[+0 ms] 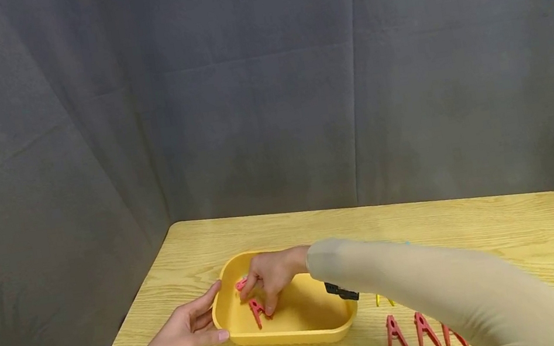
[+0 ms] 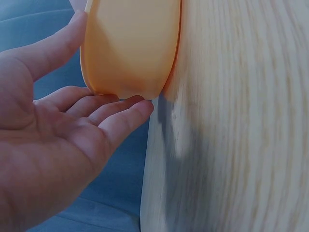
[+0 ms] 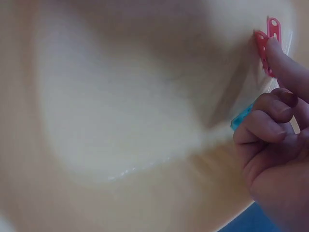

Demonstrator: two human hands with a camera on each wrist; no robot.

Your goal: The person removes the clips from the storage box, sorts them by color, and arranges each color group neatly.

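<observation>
Now R hand (image 1: 270,277) pinches red peg (image 1: 257,310) in tub (image 1: 289,334); L hand (image 1: 185,333) spread, steadying it.

The shallow yellow plastic tub (image 1: 299,332) sits near the left front corner of the light wooden table (image 1: 476,228). Its near-left wall is blocked by the left hand (image 1: 182,334), whose straight fingers lie against it — no passage there. Inside, the right hand (image 1: 270,277) and two red plastic clothespins (image 1: 256,312) fill the left half; the right half of the floor is bare. The beige-sleeved forearm (image 1: 431,287) bars the way from the right. A row of red clothespins (image 1: 421,331) stands just right of the tub — the table's far strip lies open.
</observation>
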